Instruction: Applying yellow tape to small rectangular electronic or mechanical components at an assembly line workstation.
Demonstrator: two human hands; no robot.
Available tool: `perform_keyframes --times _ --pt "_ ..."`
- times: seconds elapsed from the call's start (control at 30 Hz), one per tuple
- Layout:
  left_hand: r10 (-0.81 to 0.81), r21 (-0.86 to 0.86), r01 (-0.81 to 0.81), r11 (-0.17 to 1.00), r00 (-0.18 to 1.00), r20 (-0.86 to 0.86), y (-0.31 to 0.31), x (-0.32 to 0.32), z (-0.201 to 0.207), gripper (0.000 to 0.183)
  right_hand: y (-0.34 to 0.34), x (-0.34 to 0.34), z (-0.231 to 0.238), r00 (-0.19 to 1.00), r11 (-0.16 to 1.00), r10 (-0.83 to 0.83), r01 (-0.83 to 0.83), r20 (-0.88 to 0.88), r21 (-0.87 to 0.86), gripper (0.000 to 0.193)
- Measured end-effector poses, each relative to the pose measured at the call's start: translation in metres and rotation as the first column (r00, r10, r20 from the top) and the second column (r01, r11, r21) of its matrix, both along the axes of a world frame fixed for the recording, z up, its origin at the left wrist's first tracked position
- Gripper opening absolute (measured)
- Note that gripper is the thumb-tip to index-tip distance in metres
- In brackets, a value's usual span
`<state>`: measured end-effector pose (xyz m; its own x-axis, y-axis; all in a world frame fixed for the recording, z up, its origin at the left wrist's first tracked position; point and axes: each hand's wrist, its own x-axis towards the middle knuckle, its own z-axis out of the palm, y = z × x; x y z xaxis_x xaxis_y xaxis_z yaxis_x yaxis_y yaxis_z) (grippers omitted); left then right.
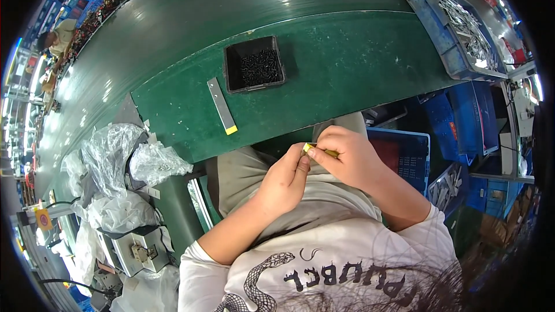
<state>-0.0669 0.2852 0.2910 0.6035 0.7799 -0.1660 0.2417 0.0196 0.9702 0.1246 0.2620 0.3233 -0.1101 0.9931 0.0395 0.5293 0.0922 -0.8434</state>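
- Small yellow piece (307, 147) is between the two hands, over the lap (240, 176), near the front edge of the green table (324, 75).
- Its long axis cannot be told fully, because fingers cover much of it; the bright visible part lies toward the left hand (286, 182).
- The left thumb and forefinger pinch it; the right hand (347, 153) grasps it from the other side, with bent fingers.
- A flat metal strip (218, 103) lies on the table, its long axis slanting, the yellow end pointing toward the lap.
- Beside it stands a black bin (233, 69) of small dark parts (260, 66).
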Motion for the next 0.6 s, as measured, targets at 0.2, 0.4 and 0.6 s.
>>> perform_keyframes --times 0.2,0.4,0.6 --pt "-0.006 0.118 0.005 0.993 1.000 0.012 0.0022 0.0025 -0.0030 0.021 0.0031 0.0001 -0.0015 0.999 1.000 -0.012 0.012 0.046 0.015 0.020" --pt "0.014 0.198 -0.011 0.980 1.000 -0.016 0.0017 0.0042 0.0013 0.023 0.0041 -0.0005 -0.0036 0.998 1.000 -0.022 0.020 0.061 0.022 0.021" --pt "0.029 0.201 -0.031 0.979 0.999 0.013 0.0009 0.0051 -0.0055 0.023 0.0039 -0.0015 -0.0095 0.998 0.998 -0.055 0.056 0.030 -0.003 0.024"
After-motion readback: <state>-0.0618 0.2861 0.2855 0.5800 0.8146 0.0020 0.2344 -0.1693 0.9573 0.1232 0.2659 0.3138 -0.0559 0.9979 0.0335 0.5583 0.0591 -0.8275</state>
